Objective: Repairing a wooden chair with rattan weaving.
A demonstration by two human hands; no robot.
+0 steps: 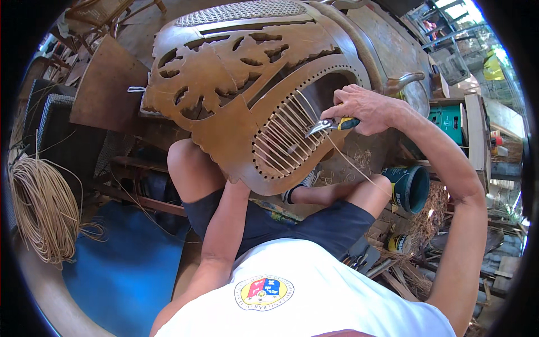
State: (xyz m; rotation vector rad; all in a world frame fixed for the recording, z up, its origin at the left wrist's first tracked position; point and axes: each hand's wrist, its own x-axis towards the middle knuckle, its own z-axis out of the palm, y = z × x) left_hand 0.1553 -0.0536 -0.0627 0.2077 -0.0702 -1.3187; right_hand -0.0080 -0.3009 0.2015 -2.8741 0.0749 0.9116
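Observation:
A carved brown wooden chair frame (224,121) lies tilted across my lap. Its oval opening, rimmed with small holes, is partly strung with parallel cane strands (283,140); the upper right part of the oval has no strands. My right hand (365,106) is closed around pliers (328,126) with yellow and dark handles, their jaws over the strands near the oval's right side. A loose cane strand (353,165) trails from beside the pliers towards my knee. My left forearm (227,219) reaches under the frame's lower edge, which hides that hand and its fingers.
A large coil of cane (45,208) hangs at the left, beside a blue sheet (126,269). At the right stand a dark green bucket (412,188) and a green crate (446,123). Cane scraps (429,224) litter the floor there. A woven cane panel (241,12) spans the frame's far end.

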